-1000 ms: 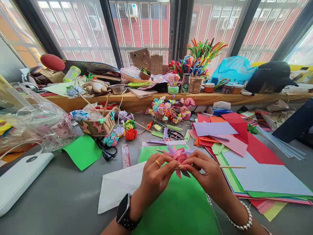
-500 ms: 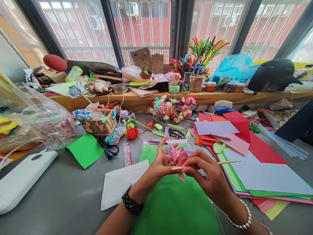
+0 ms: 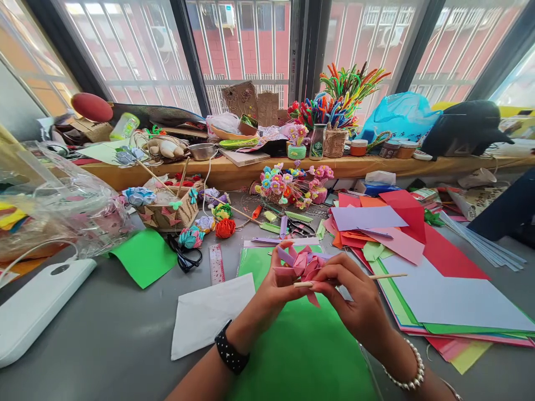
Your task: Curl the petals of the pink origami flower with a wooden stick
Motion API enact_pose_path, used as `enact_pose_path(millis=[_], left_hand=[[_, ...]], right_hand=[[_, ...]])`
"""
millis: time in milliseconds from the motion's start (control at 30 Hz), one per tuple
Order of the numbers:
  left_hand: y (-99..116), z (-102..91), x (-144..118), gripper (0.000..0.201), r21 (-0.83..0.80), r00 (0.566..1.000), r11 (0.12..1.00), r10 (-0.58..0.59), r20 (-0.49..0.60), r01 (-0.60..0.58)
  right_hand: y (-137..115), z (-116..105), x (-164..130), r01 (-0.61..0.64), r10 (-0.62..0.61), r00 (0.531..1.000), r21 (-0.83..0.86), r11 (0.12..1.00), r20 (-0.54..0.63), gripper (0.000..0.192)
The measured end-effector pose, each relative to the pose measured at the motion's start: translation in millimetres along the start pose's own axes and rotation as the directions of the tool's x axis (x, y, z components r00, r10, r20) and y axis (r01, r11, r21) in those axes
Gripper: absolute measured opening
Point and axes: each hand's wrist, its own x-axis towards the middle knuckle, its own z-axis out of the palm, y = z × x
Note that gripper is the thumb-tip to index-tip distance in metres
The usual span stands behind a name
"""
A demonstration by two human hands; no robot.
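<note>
My left hand (image 3: pixel 276 289) cups a pink and purple folded paper flower (image 3: pixel 303 263) from the left, palm turned up, fingers around its petals. My right hand (image 3: pixel 355 303) pinches a thin wooden stick (image 3: pixel 376 277) that lies across under the flower, its tip pressed against a pink petal. Both hands hover over a green paper sheet (image 3: pixel 301 351) on the grey table (image 3: pixel 104 334). A black watch band wraps my left wrist and a bead bracelet my right.
A white sheet (image 3: pixel 204 314) lies left of the green one, with a ruler (image 3: pixel 216 264) and black scissors (image 3: pixel 184 256) beyond. Stacked coloured papers (image 3: pixel 418 262) spread on the right. A basket of paper flowers (image 3: pixel 169 214), a plastic bag (image 3: pixel 54 206) and a cluttered wooden shelf (image 3: pixel 234 170) stand behind.
My left hand turned from palm-down to palm-up under the flower. The flower and stick rose slightly, and the stick's tip shifted against a petal.
</note>
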Motion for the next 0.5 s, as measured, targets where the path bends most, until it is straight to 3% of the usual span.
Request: enact_pose_path(millis=[133, 233, 500], left_hand=[[-1, -7.7, 2, 0.065, -0.075, 0.999, 0.997, 0.004, 0.036, -0.001], [-1, -11.2, 3, 0.051, -0.030, 0.999, 1.000, 0.002, 0.053, 0.000], [1, -11.2, 1, 0.041, 0.091, 1.000, 0.996, 0.016, -0.003, -0.016]], right_hand=[[-1, 0, 0, -0.001, 0.000, 1.000, 0.030, 1.000, 0.010, 0.007], [-2, 0, 0, 0.006, -0.007, 1.000, 0.055, 0.998, 0.012, 0.007], [-1, 1, -2, -0.008, 0.009, 1.000, 0.076, 0.997, -0.011, 0.007]])
